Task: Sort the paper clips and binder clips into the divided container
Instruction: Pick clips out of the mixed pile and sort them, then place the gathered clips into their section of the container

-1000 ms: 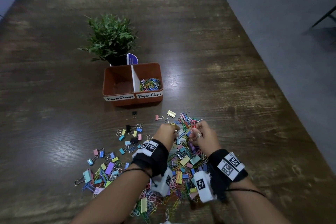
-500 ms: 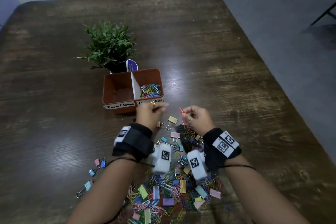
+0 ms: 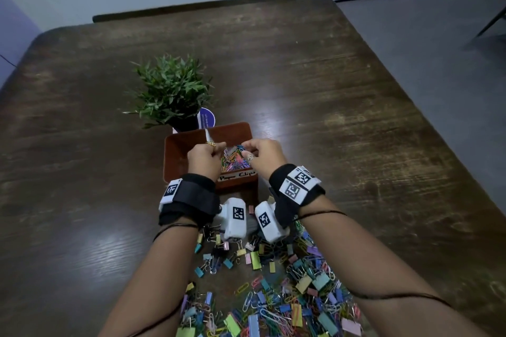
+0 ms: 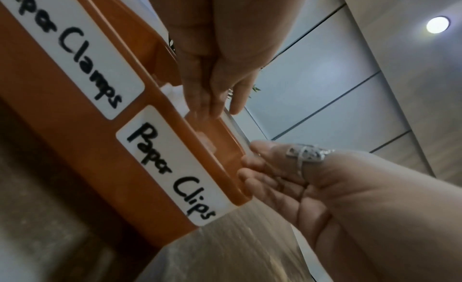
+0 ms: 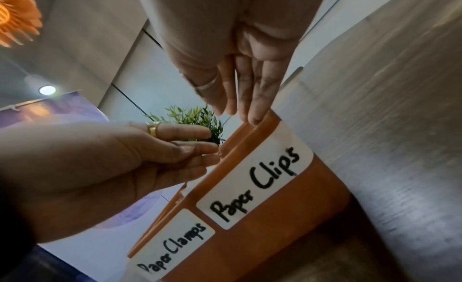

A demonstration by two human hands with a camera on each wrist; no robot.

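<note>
Dim head view; ceiling light is glaring off the table [image 3: 315, 117] beyond the hands; wrist views are blurring and bending lines toward their edges.

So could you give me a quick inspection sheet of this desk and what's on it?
Surface: dark wooden table, glossy.
Job's things: orange divided container; paper clips in its "Paper Clips" side; mixed pile of clips near the person.
Clutter: potted plant behind the container.
Hands: left hand and right hand over the paper-clip side, fingers relaxed.
Cables: thin black cords on the forearms.
Surroundings: grey floor, pale wall.
</note>
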